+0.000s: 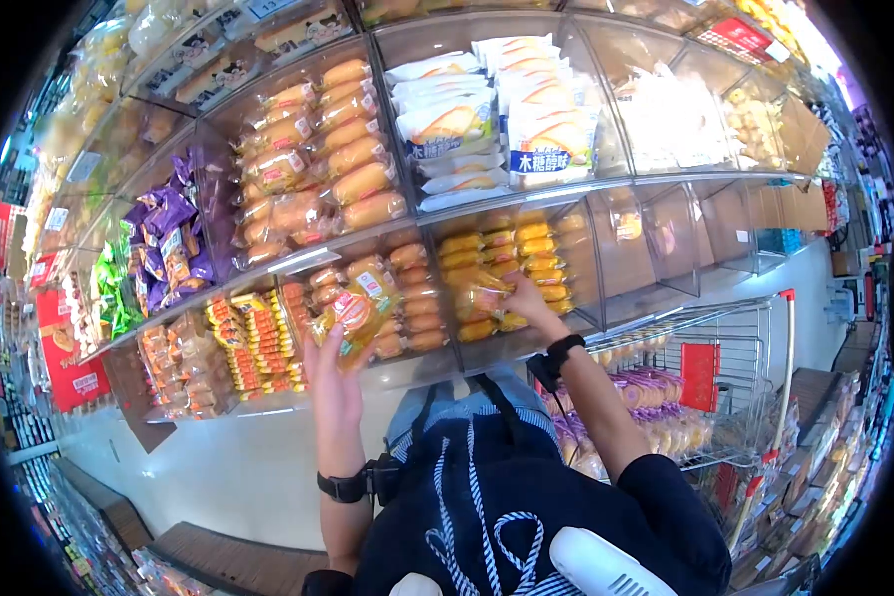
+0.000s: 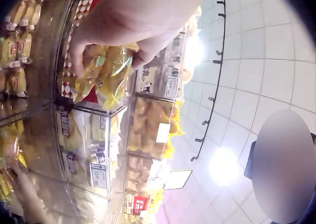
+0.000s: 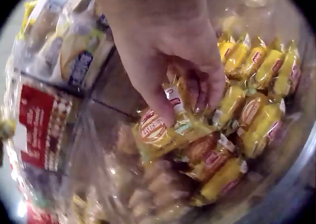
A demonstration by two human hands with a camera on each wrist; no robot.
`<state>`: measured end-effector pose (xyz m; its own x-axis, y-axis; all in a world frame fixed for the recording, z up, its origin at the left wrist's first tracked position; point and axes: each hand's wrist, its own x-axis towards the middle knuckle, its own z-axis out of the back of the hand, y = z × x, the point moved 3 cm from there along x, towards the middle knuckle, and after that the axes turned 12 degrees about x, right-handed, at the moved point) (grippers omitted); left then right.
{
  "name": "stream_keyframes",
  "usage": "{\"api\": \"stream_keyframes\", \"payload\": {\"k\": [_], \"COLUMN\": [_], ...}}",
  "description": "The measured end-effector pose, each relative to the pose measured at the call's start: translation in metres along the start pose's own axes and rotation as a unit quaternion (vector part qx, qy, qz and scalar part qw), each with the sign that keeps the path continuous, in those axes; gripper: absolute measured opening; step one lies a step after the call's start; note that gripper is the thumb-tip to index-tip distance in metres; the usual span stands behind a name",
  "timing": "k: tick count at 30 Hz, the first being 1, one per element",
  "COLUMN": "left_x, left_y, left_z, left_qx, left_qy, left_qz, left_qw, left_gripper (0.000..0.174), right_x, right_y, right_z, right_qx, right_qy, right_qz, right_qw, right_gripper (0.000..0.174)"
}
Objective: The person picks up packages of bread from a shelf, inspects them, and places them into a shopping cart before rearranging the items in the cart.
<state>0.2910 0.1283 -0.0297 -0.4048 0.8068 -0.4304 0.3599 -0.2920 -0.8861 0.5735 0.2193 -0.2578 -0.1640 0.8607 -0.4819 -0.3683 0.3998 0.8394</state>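
Left hand (image 1: 334,372) pinches a packet (image 1: 350,310) by the buns (image 1: 424,307), right hand (image 1: 533,301) pinches a second packet (image 1: 475,292) above the yellow cakes (image 1: 544,264) — slick and crinkly, either might slip if the grip loosens.

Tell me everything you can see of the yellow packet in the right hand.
The packet is a small, glossy, see-through yellow wrapper, apparently thin plastic, with red, orange and white print on its face, too blurred to read. It looks closed, with creases that catch the light. The right hand pinches it between thumb and fingers, over rows of yellow-wrapped packets. Whether its underside touches them cannot be told.
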Motion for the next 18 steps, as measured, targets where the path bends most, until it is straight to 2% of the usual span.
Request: {"api": "stream_keyframes", "payload": {"k": [1,2,3,6,7,9,11,15,18], "left_x": [0.001,0.003,0.006,0.012,0.008,0.012,0.01,0.005,0.016], "left_y": [0.0,0.0,0.003,0.006,0.001,0.005,0.004,-0.003,-0.001], "left_z": [-0.003,-0.006,-0.008,-0.021,-0.03,-0.041,-0.053,-0.076,-0.081], "left_qx": [0.006,0.012,0.014,0.036,0.047,0.069,0.081,-0.011,-0.021], "left_qy": [0.01,0.019,0.027,0.067,0.058,0.096,0.122,0.166,0.162], "left_qz": [0.001,0.001,0.017,-0.011,-0.015,-0.02,-0.021,-0.012,-0.079], "left_qw": [1.0,1.0,0.999,0.997,0.997,0.993,0.989,0.986,0.983], "left_gripper": [0.042,0.042,0.042,0.046,0.043,0.041,0.039,0.042,0.04], "right_x": [-0.011,-0.022,-0.034,-0.076,-0.088,-0.108,-0.121,-0.143,-0.161], "right_y": [0.012,0.024,0.038,0.091,0.107,0.133,0.149,0.177,0.201], "right_z": [0.007,0.012,0.018,0.034,0.04,0.048,0.051,0.053,0.055], "right_qx": [0.132,0.263,0.34,0.464,0.47,0.48,0.455,0.426,0.413], "right_qy": [0.002,0.005,0.026,0.082,0.098,0.131,0.099,0.021,-0.018], "right_qz": [-0.039,-0.076,-0.092,-0.07,-0.06,-0.04,-0.009,0.04,0.097], "right_qw": [0.99,0.962,0.935,0.879,0.875,0.867,0.885,0.903,0.905], "right_gripper": [0.057,0.058,0.058,0.045,0.044,0.042,0.041,0.039,0.046]}}
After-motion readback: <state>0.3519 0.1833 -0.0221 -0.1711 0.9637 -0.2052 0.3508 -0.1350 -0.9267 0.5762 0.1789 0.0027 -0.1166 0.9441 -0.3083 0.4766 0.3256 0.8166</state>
